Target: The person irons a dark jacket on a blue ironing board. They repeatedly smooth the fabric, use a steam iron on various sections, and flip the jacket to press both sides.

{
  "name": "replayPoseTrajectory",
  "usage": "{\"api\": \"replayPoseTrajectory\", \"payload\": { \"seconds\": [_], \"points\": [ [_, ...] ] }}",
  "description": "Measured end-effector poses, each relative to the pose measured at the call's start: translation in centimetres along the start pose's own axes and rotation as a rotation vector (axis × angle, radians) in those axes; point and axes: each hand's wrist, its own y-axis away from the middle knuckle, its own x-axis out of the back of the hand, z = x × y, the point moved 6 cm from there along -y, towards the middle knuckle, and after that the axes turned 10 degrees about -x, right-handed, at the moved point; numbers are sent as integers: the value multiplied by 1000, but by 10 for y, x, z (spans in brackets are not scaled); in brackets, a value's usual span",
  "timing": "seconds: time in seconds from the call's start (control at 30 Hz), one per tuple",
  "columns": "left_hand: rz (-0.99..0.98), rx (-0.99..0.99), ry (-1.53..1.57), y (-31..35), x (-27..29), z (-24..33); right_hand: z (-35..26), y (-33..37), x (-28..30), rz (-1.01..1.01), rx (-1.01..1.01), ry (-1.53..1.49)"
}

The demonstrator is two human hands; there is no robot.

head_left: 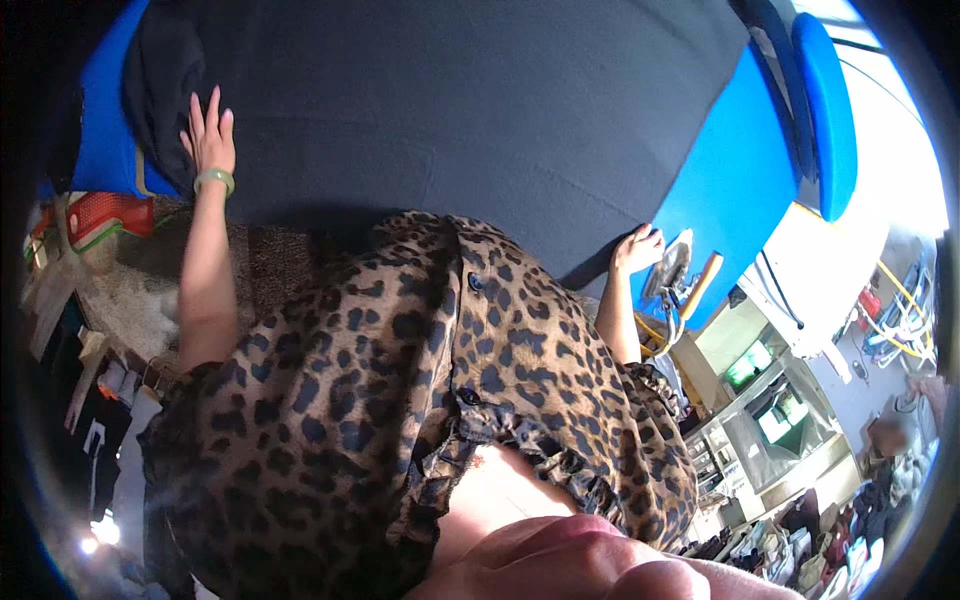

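A large dark cloth [450, 110] is spread over a blue ironing table [725, 180]. My left hand [210, 142], with a pale green bangle [215, 181] at the wrist, lies flat near the cloth's left side, its fingers stretched out and slightly apart. The cloth is bunched into folds just beyond those fingers. At the near right corner of the cloth, my right hand [638, 248] has its fingers curled in on the edge. Right beside it rests an iron [672, 266] with a light wooden handle [702, 284] and a hose or cord.
A blue padded arm [828, 115] rises at the far right of the table. At left, a red basket [108, 214] sits under the table's edge. Behind on the right are a cabinet [775, 405], looped hoses [905, 325] and many garments [830, 540].
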Motion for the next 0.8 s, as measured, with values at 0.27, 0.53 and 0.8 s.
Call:
{"api": "replayPoseTrajectory", "payload": {
  "seconds": [0.27,0.53,0.8],
  "points": [
    [121,69,-220,-56,-45,57,-61,-53,-10,-236,-267,-116],
    [-337,-461,203,-1,-65,275,-102,-50,-16,9,231,-232],
    [-465,-566,277,14,-71,290,-131,-105,-7,-153,-113,-48]
  ]
}}
